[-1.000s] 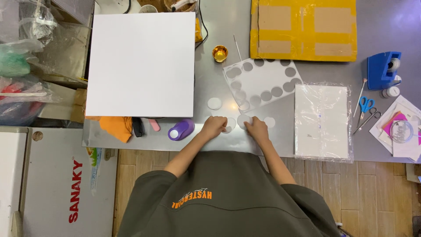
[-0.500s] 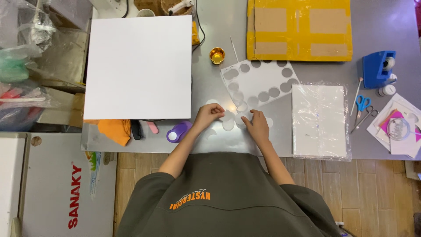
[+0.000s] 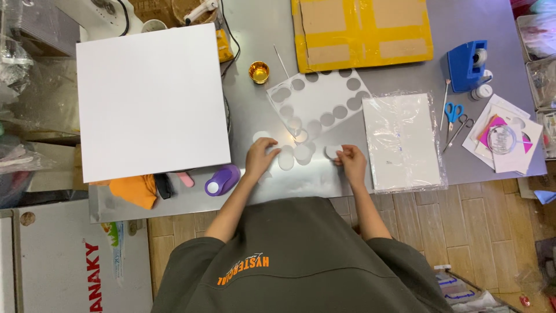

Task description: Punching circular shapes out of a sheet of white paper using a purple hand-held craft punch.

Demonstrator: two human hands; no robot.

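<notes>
The left hand (image 3: 262, 157) lies palm-down at the centre of the frame on the grey table (image 3: 255, 188), its fingers together and bent over a white paper circle (image 3: 261, 137) that shows just above the fingertips; whether it grips the circle or only presses on it cannot be told. The right hand (image 3: 351, 162) sits right of centre, its fingertips pinched on the edge of a second white paper circle (image 3: 332, 152). Between the two hands, further cut circles (image 3: 286, 161) lie flat on the table, close together. Just above them lies the punched white sheet (image 3: 321, 101), tilted, with rows of round holes.

At the lower left of the hands, a purple circle punch (image 3: 222, 179) lies on its side near the table edge, beside a pink object (image 3: 185, 178) and an orange cloth (image 3: 134, 190). A large white board (image 3: 150, 101) fills the upper left. A small gold cup (image 3: 259, 72) stands above the sheet. A wrapped pack of white paper (image 3: 403, 141) lies to the right of the right hand. Blue-handled scissors (image 3: 453, 113) and a blue tape dispenser (image 3: 468, 65) occupy the upper right. A taped cardboard panel (image 3: 362, 30) lies at the top centre.
</notes>
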